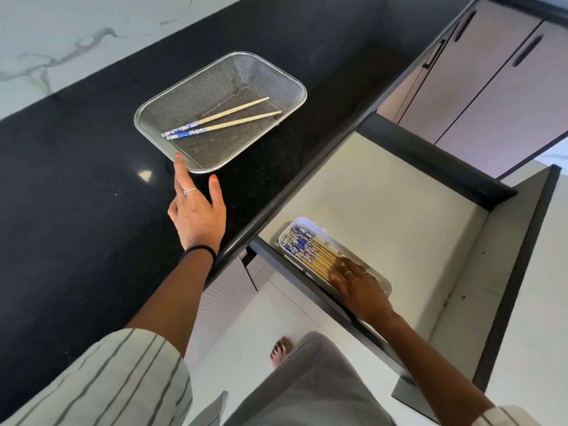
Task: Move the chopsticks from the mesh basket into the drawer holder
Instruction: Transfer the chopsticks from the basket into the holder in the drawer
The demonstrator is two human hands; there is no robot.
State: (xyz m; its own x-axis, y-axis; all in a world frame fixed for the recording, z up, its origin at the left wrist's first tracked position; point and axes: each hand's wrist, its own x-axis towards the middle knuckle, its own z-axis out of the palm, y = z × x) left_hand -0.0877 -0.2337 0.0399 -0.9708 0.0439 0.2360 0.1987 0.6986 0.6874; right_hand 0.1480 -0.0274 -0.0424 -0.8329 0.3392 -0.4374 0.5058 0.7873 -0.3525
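A rectangular metal mesh basket sits on the black countertop. Two chopsticks with blue-and-white handles lie inside it. My left hand hovers at the basket's near edge, fingers apart, its index fingertip touching the rim, holding nothing. In the open drawer, a white holder contains several matching chopsticks. My right hand rests flat on the bare wooden ends of those chopsticks, fingers spread over them.
The black countertop runs left of the drawer, with a marble wall behind. The open drawer has dark sides and a pale floor. Cabinet doors stand at the upper right. My bare foot is on the tiled floor below.
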